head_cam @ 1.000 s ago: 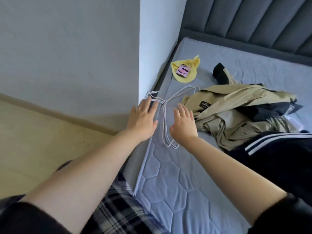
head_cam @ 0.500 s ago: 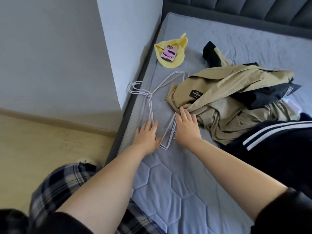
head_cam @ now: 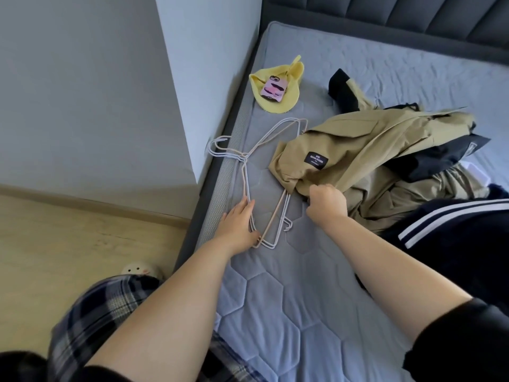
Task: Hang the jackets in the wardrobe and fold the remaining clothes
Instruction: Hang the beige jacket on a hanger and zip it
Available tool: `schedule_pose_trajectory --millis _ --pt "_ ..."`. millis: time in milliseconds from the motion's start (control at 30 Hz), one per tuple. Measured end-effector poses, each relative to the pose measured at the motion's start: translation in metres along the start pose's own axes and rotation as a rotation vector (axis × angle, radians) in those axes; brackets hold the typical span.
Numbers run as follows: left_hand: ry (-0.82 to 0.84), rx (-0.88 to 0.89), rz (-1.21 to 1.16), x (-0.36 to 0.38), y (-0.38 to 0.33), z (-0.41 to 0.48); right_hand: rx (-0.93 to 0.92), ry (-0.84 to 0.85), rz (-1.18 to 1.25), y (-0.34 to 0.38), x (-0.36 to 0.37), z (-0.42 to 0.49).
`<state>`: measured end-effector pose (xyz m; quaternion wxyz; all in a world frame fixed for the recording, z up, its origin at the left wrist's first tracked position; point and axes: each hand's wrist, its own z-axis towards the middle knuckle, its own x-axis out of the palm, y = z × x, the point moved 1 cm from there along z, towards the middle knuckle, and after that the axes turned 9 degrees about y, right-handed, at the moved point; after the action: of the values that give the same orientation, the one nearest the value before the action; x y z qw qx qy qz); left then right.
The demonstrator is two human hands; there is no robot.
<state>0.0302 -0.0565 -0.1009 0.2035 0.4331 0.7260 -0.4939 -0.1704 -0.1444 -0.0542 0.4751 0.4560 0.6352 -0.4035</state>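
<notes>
Where the grip is established, the right hand [head_cam: 327,201] is closed in a fist around the near edge of one khaki jacket [head_cam: 358,150], fingers curled into the fabric. The jacket lies crumpled on the mattress [head_cam: 289,299], with one black label [head_cam: 316,161] facing up. The left hand [head_cam: 238,224] rests with straight fingers on the near corner of a stack of wire hangers [head_cam: 246,186], not wrapped around them. The stack holds at least three hangers (the exact count cannot be told, since the wires overlap). It lies flat beside the left edge of the mattress, hooks pointing toward the wall [head_cam: 214,78], and its right side runs under the jacket edge. One dark garment [head_cam: 454,230] with two white stripes lies to the right of the jacket, touching it. Beyond the hangers, one yellow cloth [head_cam: 278,106] lies near the mattress corner, with one phone [head_cam: 274,91] in a pink case on top. A dark padded headboard [head_cam: 413,15] borders the far side. Plaid trousers [head_cam: 96,312] and a wooden floor [head_cam: 68,244] occupy the lower left.
</notes>
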Motion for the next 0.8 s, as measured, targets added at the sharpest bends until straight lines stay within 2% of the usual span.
schedule_pose_trajectory --millis 100,267,400,467,567,733,800 --pt "0.01 0.017 -0.043 -0.003 0.002 -0.003 0.03 0.099 -0.031 0.004 -0.018 0.009" --pt "0.026 0.033 -0.089 -0.007 0.002 -0.009 0.149 0.158 0.217 0.013 -0.019 0.025" --pt "0.035 0.031 -0.097 -0.009 -0.003 -0.011 0.163 0.214 0.091 0.009 -0.001 0.035" --pt "0.042 0.033 -0.09 -0.01 -0.003 -0.013 0.184 0.182 0.058 0.002 0.0 0.04" --pt "0.072 0.034 -0.114 -0.011 -0.004 -0.015 0.217 0.077 0.134 -0.005 -0.002 0.04" --pt "0.13 0.021 -0.284 -0.01 -0.007 -0.015 0.225 -0.15 0.531 0.006 -0.036 0.017" --pt "0.138 0.024 -0.353 -0.01 -0.01 -0.015 0.171 -0.164 0.697 0.015 -0.069 0.012"
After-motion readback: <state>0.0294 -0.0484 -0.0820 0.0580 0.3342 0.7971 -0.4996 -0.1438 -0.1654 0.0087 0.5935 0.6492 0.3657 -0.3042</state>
